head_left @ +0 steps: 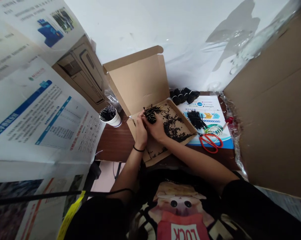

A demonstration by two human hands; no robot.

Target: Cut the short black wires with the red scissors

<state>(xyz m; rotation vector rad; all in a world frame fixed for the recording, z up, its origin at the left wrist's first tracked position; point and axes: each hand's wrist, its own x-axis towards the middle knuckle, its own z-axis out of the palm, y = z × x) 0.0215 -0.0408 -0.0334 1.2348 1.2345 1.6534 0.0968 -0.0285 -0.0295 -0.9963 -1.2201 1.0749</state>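
two bare hands at work over one open cardboard box (140, 83) on a brown table (115, 143). left hand (141, 130) with fingers curled around the lower end of one bundle of thin black sticks (151, 113), a dark band on its wrist. right hand (156, 128) closed on the same bundle from the other side, touching the left hand. bundle held upright just above the box's tray, sticks fanning out at the top. one loose heap of small black pieces (176, 126) lying in the tray, just to the right of the hands.

one white cup (113, 118) full of black sticks, left of the box and near it. one further bundle of black sticks (195, 119) lying on a printed sheet (210, 103) right of the box. one pair of red-handled scissors (210, 141) on that sheet's near edge, beside one small coil of pale rubber bands (214, 130), too many and too small to count. a dark cluster of black bundles (184, 95) behind the sheet, against the white wall; count unclear. one large cardboard panel (272, 116) standing at the right.
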